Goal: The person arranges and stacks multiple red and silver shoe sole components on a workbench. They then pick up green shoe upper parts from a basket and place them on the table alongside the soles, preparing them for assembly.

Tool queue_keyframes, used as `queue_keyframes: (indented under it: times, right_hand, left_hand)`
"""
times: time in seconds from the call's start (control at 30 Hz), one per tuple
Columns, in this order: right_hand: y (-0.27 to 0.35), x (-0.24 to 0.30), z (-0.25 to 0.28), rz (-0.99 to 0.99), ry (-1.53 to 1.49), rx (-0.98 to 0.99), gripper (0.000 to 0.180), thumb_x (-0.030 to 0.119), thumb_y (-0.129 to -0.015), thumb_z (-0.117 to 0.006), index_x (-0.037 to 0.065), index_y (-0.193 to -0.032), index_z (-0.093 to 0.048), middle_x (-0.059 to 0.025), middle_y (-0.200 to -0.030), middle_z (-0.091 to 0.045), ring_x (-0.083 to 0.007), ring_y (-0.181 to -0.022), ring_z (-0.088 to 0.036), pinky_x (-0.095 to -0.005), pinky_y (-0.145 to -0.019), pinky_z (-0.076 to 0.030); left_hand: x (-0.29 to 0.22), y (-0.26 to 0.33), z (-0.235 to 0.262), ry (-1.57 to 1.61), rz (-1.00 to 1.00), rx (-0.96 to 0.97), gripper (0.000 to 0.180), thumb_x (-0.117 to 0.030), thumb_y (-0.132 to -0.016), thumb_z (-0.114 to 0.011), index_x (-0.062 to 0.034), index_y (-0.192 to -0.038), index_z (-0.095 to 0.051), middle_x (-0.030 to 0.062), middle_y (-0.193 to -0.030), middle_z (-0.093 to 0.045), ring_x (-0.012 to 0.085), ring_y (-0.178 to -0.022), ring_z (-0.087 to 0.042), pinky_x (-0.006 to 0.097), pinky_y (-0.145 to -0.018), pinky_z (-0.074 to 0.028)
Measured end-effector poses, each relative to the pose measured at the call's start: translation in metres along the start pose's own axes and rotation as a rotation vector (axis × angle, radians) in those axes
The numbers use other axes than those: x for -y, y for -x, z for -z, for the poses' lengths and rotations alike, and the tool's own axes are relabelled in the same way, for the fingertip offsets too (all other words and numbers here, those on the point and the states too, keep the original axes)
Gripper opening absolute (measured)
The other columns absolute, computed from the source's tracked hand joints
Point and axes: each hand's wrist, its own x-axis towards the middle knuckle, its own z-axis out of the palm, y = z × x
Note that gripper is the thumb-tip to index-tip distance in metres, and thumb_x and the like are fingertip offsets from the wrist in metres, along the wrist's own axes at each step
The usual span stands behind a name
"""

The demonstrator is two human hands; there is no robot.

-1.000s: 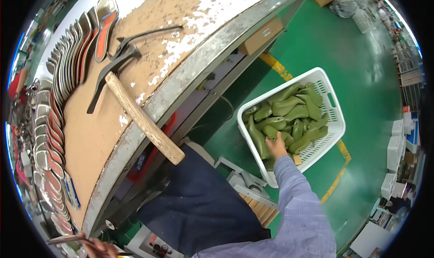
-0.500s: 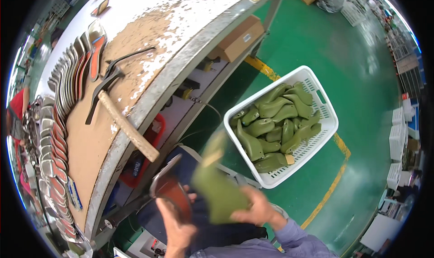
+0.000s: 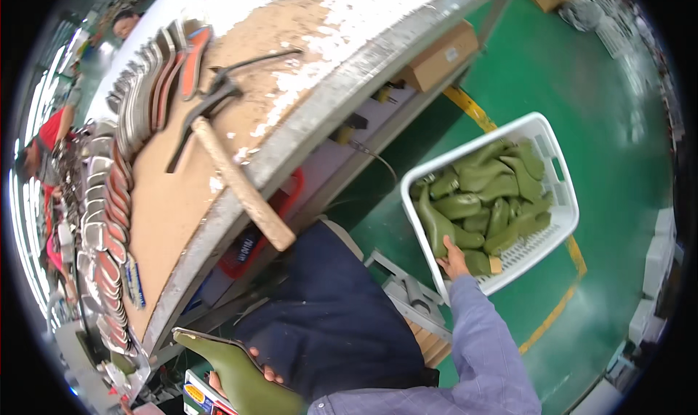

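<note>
My left hand [image 3: 267, 371] is closed around a green shoe last [image 3: 243, 378] low in the view, beside my lap. A thin dark-edged insole [image 3: 211, 336] lies along the last's sole side, mostly hidden. My right arm reaches out to a white plastic basket [image 3: 569, 218] piled with several green shoe lasts [image 3: 498, 186]. At its near side my right hand [image 3: 454, 261] has its fingers closed on the lower end of an upright shoe last [image 3: 434, 226]; part of the grip is hidden.
On the worktable [image 3: 163, 251] at left lie a hammer [image 3: 243, 186] with a wooden handle, rows of insoles [image 3: 109, 233] and pens [image 3: 135, 280]. Beneath are a red bin [image 3: 236, 258] and a cardboard box [image 3: 440, 55]. A stool [image 3: 411, 298] stands beside the basket.
The last that my right hand held is now in my left hand, together with the insole. My right hand has moved out to the basket. The view has shifted.
</note>
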Motion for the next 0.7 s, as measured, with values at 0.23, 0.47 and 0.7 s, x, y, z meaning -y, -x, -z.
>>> queue_keyframes:
  times: [0.23,0.47,0.7]
  right_hand:
    - [0.093,0.029,-0.005,0.204,-0.047,0.226,0.05,0.027,-0.1,-0.066,0.001,-0.138,-0.05,-0.0139,-0.132,-0.063,-0.0292,-0.117,-0.065,-0.0465,-0.084,-0.062]
    - [0.311,0.14,-0.087,0.851,-0.167,0.49,0.069,0.026,-0.094,-0.075,-0.007,-0.144,-0.043,-0.0151,-0.133,-0.058,-0.0261,-0.12,-0.061,-0.0399,-0.102,-0.051]
    - [0.322,0.237,-0.206,1.101,-0.081,0.772,0.041,0.024,-0.102,-0.064,-0.006,-0.129,-0.059,-0.0172,-0.118,-0.069,-0.0278,-0.11,-0.069,-0.0401,-0.096,-0.057]
  left_hand:
    - [0.01,0.0,0.004,0.161,-0.158,0.111,0.076,-0.061,-0.101,-0.041,-0.0044,-0.152,-0.038,0.0176,-0.139,-0.053,0.0397,-0.105,-0.062,0.061,-0.094,-0.05]
    - [0.022,-0.014,0.008,0.314,-0.134,0.257,0.078,-0.062,-0.1,-0.038,-0.0051,-0.154,-0.035,0.0189,-0.148,-0.047,0.0427,-0.108,-0.061,0.065,-0.097,-0.048]
    - [0.008,-0.024,-0.017,0.199,-0.12,0.313,0.077,-0.062,-0.101,-0.039,-0.0085,-0.156,-0.029,0.0162,-0.151,-0.044,0.038,-0.108,-0.06,0.059,-0.098,-0.048]
